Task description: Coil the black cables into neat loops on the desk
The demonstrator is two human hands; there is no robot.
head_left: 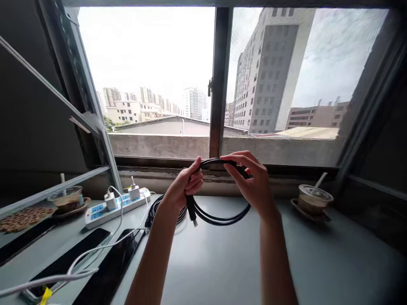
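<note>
A black cable (219, 221) is wound in a loose loop and held up above the table, between my two hands. My left hand (188, 183) is wrapped round the loop's left side, and a plug (193, 214) with a metal tip hangs below its fingers. At the top right of the loop, my right hand (249, 180) pinches the cable between thumb and fingers. Behind my left forearm lies a second coil of black cable (155, 208) on the table, partly hidden.
On the left, a white power strip (125, 209) holds two chargers, with white cables running over two dark phones (111, 271). A lidded drink cup (314, 199) stands at the right on a saucer; another cup (65, 198) is at the left. A window (219, 84) rises behind the table (216, 262).
</note>
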